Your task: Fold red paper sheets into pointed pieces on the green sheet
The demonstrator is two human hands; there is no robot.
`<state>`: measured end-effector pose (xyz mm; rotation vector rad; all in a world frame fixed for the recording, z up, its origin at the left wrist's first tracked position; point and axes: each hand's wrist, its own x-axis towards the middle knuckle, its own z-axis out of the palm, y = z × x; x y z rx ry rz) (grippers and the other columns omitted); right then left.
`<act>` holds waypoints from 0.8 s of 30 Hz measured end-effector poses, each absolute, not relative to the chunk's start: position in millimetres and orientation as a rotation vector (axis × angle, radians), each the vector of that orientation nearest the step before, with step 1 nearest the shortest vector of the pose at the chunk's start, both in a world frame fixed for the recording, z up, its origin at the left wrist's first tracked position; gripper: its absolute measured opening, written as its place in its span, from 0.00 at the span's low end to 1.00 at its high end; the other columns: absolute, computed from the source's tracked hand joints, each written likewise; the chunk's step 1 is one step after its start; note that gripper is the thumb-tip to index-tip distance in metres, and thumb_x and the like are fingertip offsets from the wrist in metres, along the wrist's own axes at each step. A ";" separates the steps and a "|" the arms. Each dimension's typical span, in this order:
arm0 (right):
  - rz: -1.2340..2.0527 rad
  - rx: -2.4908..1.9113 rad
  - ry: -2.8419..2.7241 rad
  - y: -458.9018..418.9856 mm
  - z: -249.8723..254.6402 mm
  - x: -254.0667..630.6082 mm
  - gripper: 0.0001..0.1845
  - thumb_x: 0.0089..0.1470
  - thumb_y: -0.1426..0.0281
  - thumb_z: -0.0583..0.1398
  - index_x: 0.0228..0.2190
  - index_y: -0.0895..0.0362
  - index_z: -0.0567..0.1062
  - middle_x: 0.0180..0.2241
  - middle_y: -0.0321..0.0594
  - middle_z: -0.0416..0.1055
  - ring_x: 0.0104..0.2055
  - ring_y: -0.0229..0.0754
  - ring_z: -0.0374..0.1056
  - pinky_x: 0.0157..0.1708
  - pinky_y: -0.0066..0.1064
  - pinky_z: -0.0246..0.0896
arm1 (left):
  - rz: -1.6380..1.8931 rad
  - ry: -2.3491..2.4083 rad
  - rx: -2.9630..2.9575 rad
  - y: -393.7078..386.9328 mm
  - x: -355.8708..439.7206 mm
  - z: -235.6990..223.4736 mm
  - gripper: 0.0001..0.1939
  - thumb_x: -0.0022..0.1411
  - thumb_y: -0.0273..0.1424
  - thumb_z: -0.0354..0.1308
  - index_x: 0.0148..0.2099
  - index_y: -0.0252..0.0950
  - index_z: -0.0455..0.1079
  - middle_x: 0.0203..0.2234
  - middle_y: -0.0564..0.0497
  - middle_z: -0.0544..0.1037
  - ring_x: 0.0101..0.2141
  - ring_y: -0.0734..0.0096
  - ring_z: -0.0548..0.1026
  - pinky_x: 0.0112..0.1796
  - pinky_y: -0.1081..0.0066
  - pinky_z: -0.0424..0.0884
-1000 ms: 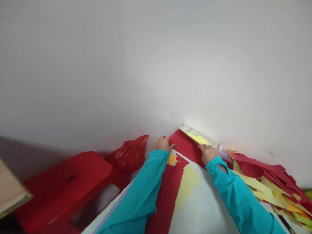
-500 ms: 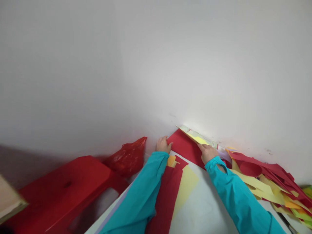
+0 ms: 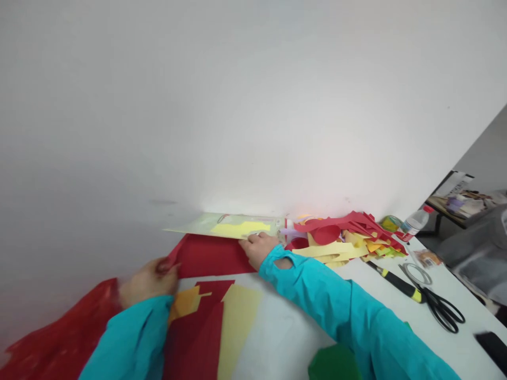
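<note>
My left hand [image 3: 152, 279] is closed on the left edge of a red paper sheet [image 3: 216, 258], which bends up at that corner. My right hand [image 3: 259, 249] grips the near edge of a flat pale green packet [image 3: 198, 224] with a bright yellow patch. The packet is tilted up against the wall and lies partly over the red sheet. Nearer me are cut red paper strips [image 3: 194, 338], a pale yellow sheet [image 3: 240, 311] and small orange paper pieces [image 3: 185, 303].
Paper scraps [image 3: 336, 243] heap along the wall at right. Beyond are a bottle [image 3: 415, 224], a utility knife [image 3: 398, 283], scissors [image 3: 443, 311] and a dark flat object [image 3: 493, 348]. A red plastic bag [image 3: 75, 327] lies left; a green object [image 3: 335, 363] is in front.
The view has swung right, bringing the scissors, knife and bottle into sight. My left hand has lifted the red sheet's left corner. My right hand stays at the packet's edge.
</note>
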<state>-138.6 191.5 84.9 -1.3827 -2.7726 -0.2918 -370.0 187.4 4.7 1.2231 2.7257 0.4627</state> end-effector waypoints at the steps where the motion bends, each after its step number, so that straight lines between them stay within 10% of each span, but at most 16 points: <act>1: -0.304 -1.383 -2.762 190.2 85.9 -138.9 0.17 0.61 0.73 0.46 0.49 0.54 0.65 0.45 0.42 0.70 0.45 0.45 0.64 0.38 0.37 0.65 | 0.450 2.738 1.217 187.5 -370.3 5.1 0.13 0.62 0.42 0.45 0.44 0.56 0.69 0.36 0.69 0.79 0.41 0.71 0.74 0.34 0.75 0.67; 12: -0.284 -1.420 -2.678 196.5 99.4 -131.7 0.21 0.61 0.75 0.43 0.53 0.55 0.64 0.49 0.46 0.67 0.47 0.47 0.63 0.41 0.38 0.63 | 0.443 2.708 1.550 175.9 -354.5 25.3 0.19 0.66 0.36 0.41 0.40 0.33 0.71 0.36 0.42 0.78 0.35 0.59 0.76 0.31 0.68 0.66; 24: -0.267 -1.501 -2.684 196.5 97.3 -130.3 0.25 0.58 0.78 0.44 0.54 0.52 0.64 0.50 0.44 0.66 0.47 0.46 0.62 0.42 0.36 0.62 | 0.809 2.635 1.798 168.1 -346.3 38.7 0.15 0.64 0.35 0.45 0.43 0.39 0.73 0.51 0.44 0.69 0.46 0.55 0.68 0.43 0.63 0.62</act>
